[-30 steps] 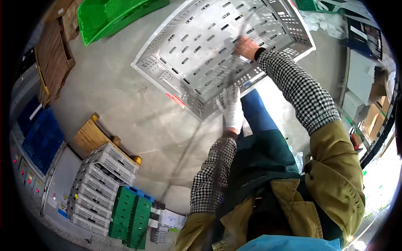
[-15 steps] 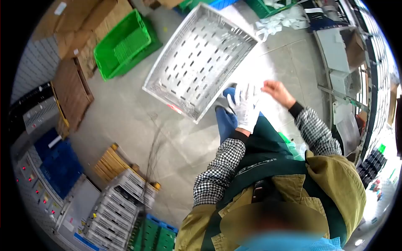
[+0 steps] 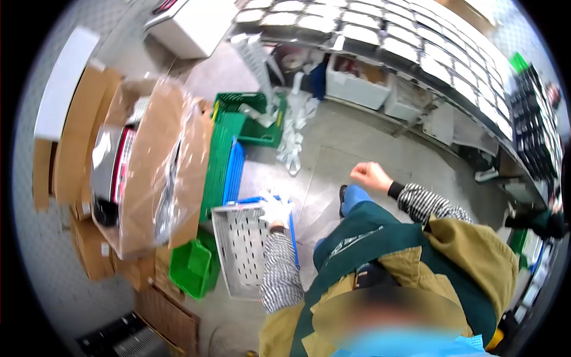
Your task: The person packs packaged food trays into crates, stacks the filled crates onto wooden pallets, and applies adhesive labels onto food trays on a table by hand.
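Observation:
My left hand (image 3: 276, 211), in a white glove, is over the far end of a grey slotted crate (image 3: 242, 291). Its fingers look stretched out, though glare blurs their edges; whether it touches the rim I cannot tell. Along the crate's right and far sides shows the edge of a blue crate (image 3: 294, 241). My bare right hand (image 3: 372, 176) hangs over the floor ahead of my knees, its fingers curled loosely together with nothing visible in them.
At left stands a large plastic-wrapped cardboard box (image 3: 157, 172), with a bright green bin (image 3: 193, 268) nearby. Beyond the crates are a dark green crate (image 3: 262, 138) and white strips (image 3: 291, 137) on the floor. A long rack (image 3: 380, 44) of trays runs along the far side.
My view has swung right, bringing the rack and boxed goods into sight. The grey crate now lies lower and closer to my left side. My gloved hand has moved from above my knees to over it.

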{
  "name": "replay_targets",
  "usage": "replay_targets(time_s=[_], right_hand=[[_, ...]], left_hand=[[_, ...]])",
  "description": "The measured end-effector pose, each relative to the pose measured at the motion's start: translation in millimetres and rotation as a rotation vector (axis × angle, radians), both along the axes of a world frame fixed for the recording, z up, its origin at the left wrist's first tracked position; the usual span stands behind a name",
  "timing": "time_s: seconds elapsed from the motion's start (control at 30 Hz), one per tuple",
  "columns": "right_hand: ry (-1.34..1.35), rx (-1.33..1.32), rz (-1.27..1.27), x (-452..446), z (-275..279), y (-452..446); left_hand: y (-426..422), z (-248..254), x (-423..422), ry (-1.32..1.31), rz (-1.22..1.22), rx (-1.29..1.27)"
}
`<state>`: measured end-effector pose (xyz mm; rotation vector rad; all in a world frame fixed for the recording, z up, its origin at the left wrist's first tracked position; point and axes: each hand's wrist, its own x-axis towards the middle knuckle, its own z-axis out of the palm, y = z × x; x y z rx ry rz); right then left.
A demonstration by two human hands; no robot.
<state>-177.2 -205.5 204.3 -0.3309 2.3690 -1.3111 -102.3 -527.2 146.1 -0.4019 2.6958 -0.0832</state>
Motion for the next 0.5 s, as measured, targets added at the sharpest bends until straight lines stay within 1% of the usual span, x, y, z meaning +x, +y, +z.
replay_targets(time_s=[0.03,0.07,0.1,0.13,0.17,0.2,0.27,0.3,0.33,0.4,0.43,0.5], right_hand=[[0.056,0.089,-0.069,-16,21,25],[0.123,0.182,-0.129,-38,37,53],[0.119,0.169,-0.216,-53,43,80],[0.103,0.151,-0.296,-62,45,97],[0.309,0.161,-0.297,-72,45,120],[0.509,0.167,-0.289,-80,41,136],[0.232,0.102,-0.452,-89,44,150],[0.165,0.245,-0.455,-96,48,153],[0.165,0.260,-0.501,-101,36,154],[0.095,0.313,-0.415,-117,36,145],[0.104,0.278,-0.365,-127,25,143],[0.120,0.215,-0.270,-151,2,140]], left_hand=[[-4,15,-19,-0.028,0.251,0.013],[-12,10,-44,0.029,0.291,-0.017],[-20,6,-69,0.087,0.330,-0.044],[-39,18,-87,0.127,0.301,0.054],[-61,-19,-104,0.266,0.290,0.237],[-63,-40,-118,0.445,0.079,0.131],[-49,-31,-157,0.653,0.160,0.530],[-44,-22,-185,0.403,0.154,0.410],[-38,-10,-218,0.158,0.151,0.294],[-27,12,-284,0.043,0.187,0.317],[-29,15,-317,0.031,0.186,0.320],[-40,17,-390,0.153,0.121,0.328]])
